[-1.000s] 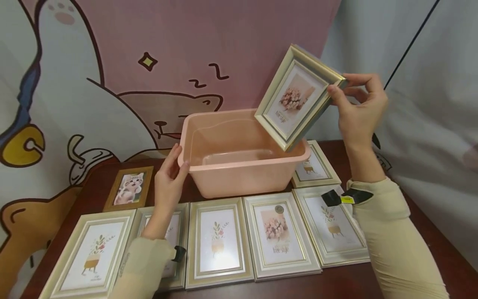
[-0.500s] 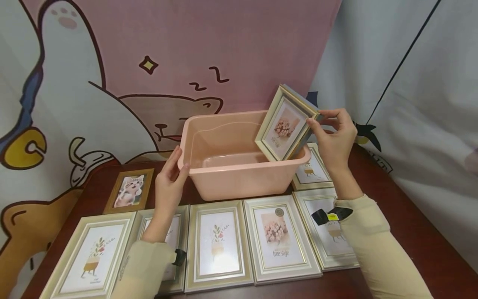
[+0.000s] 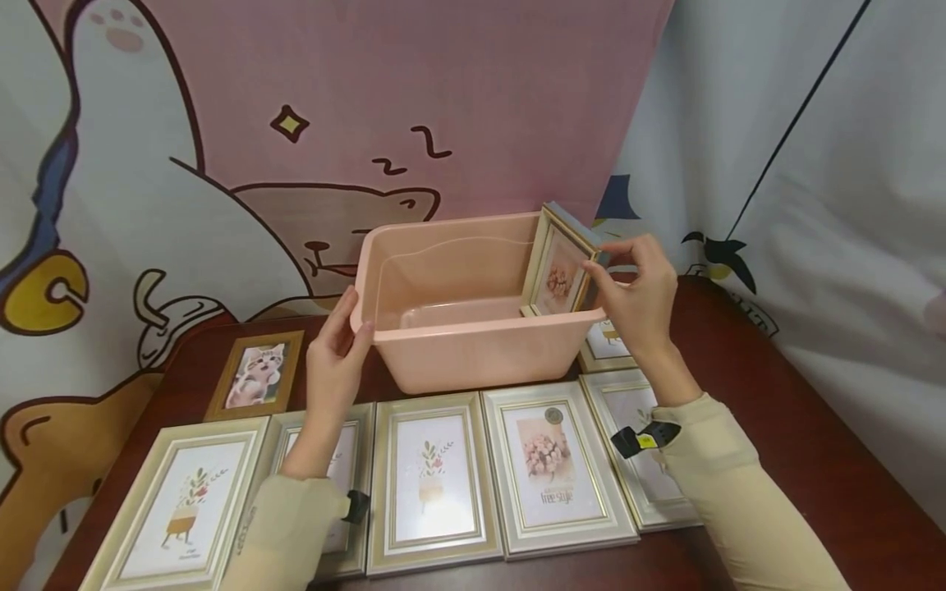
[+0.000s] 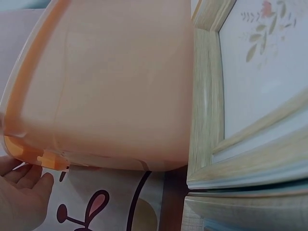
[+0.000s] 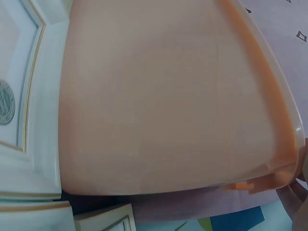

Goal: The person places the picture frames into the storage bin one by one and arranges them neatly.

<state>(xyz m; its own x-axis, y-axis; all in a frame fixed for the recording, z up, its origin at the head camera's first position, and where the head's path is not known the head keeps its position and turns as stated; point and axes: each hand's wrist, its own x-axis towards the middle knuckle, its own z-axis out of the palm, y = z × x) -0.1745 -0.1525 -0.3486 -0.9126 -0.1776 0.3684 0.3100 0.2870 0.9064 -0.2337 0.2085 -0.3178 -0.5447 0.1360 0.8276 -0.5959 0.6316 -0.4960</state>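
A pink plastic basin (image 3: 480, 357) stands at the back of the table, its long side toward me. My left hand (image 3: 332, 361) grips its left front corner, thumb at the rim; the left wrist view shows those fingers (image 4: 29, 180) under the rim's edge. At the basin's right end, my right hand (image 3: 641, 300) pinches the upper right corner of a cream-and-gold picture frame (image 3: 559, 275) with a pink bouquet print. That picture frame leans upright inside, its lower part behind the front rim. The right wrist view shows mostly the basin's outer wall (image 5: 159, 96).
Several larger cream picture frames (image 3: 491, 468) lie face up in a row before the basin. Another (image 3: 606, 349) is partly hidden behind my right hand. A small brown frame (image 3: 254, 375) with a kitten photo lies left. A cartoon-printed cloth (image 3: 517, 98) hangs behind the dark red table (image 3: 798, 410).
My right hand has moved down and left, lowering the bouquet picture frame from above the rim into the basin's right end. My left hand has stayed at the left corner.
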